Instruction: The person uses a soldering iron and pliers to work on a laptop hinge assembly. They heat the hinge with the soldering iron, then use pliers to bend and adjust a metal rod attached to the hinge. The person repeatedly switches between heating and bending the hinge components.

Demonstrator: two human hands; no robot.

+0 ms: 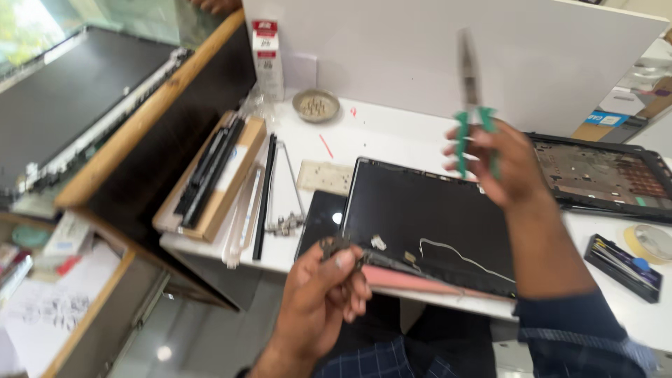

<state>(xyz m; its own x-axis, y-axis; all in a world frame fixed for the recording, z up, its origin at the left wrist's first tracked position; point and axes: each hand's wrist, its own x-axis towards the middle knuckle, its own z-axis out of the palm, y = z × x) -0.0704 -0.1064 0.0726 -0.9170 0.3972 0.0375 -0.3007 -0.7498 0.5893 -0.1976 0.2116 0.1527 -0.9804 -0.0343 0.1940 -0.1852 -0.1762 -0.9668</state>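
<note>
Nearest to me, my left hand [323,290] is closed, thumb and fingers pinched on a small dark metal hinge piece [334,246] at the near left corner of the black laptop lid [427,224]. The lid lies flat on the white bench [392,133], its near edge overhanging slightly, with a pink strip [413,281] showing beneath that edge. A thin white cable [455,253] trails loose across the lid's inner face, just right of my grip.

Judgement: the hinge should be held steady and low, close to the corner, so it does not twist against the lid. The cable lies near enough to be snagged; I should keep it clear of any tool tip.

Further out, my right hand [507,164] is closed around the green handles of a pair of pliers [470,84], raised above the lid with the nose pointing up. The picture is blurred there, so I cannot tell whether the nose is open. Judgement: the tool should come down slowly and grip only metal.

To the left lie a pair of loose hinge arms [287,210] and black strips on a wooden tray [210,178]. At the back stands a small metal dish [316,105] of screws. Far right, well apart from the lid, rest a laptop base [602,175], a tool case [623,266] and a tape roll [651,241].
</note>
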